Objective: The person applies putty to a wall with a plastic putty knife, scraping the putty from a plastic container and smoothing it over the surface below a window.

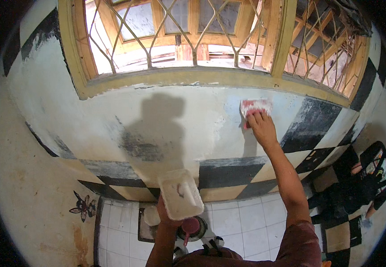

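Note:
My right hand presses a flat red-and-white putty scraper against the pale wall just below the yellow window frame. At waist height my left hand grips a white rectangular tray from beneath; the tray is smeared with white filler and tilts toward me. The wall around the scraper is whitish with grey patches. Below it runs a band of black, grey and cream checks.
A metal lattice grille fills the window openings. On the white tiled floor below stand a pink-topped container and a small white bucket. Another person in dark clothes crouches at the right by the checked wall.

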Demonstrator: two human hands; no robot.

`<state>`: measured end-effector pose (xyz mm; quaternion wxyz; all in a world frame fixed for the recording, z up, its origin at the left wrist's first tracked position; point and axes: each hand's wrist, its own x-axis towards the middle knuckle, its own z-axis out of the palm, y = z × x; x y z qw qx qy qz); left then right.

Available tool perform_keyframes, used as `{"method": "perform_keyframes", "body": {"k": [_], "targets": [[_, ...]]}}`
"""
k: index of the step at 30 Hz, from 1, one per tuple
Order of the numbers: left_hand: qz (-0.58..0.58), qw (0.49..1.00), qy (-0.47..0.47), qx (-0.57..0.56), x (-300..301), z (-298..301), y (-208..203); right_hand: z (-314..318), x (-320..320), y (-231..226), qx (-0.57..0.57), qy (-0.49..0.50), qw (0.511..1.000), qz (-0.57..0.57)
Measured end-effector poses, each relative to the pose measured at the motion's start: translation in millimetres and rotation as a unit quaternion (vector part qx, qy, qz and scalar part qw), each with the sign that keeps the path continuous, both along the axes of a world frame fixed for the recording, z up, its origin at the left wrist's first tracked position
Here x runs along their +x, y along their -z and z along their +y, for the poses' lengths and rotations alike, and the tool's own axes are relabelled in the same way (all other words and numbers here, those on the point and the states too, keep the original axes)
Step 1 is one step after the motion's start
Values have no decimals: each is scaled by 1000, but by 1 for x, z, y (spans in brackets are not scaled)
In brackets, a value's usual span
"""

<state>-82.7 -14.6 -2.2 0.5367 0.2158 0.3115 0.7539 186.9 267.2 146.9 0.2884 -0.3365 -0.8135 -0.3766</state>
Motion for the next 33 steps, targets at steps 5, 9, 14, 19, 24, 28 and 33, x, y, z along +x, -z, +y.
{"method": "perform_keyframes", "body": {"k": [5, 9, 14, 19, 24, 28, 33], "targets": [[-282, 955, 73, 56, 5, -3, -23, -19, 23, 9, 42, -17, 995, 90], [118, 993, -22, 1, 20, 3, -2, 18, 44, -11, -24, 34, 996, 83], [-209, 975, 46, 57, 19, 8, 3, -2, 45, 12, -18, 2, 997, 70], [-249, 966, 53, 48, 38, 14, -8, 9, 74, -9, 33, 36, 992, 113], [-228, 970, 67, 52, 49, 24, -8, 22, 88, 42, -62, 42, 996, 56], [-222, 972, 59, 41, 48, 24, 2, -4, 116, 32, -94, 27, 957, 273], [-231, 971, 56, 40, 50, 19, -5, 12, 159, -19, -96, 72, 849, 514]]}}
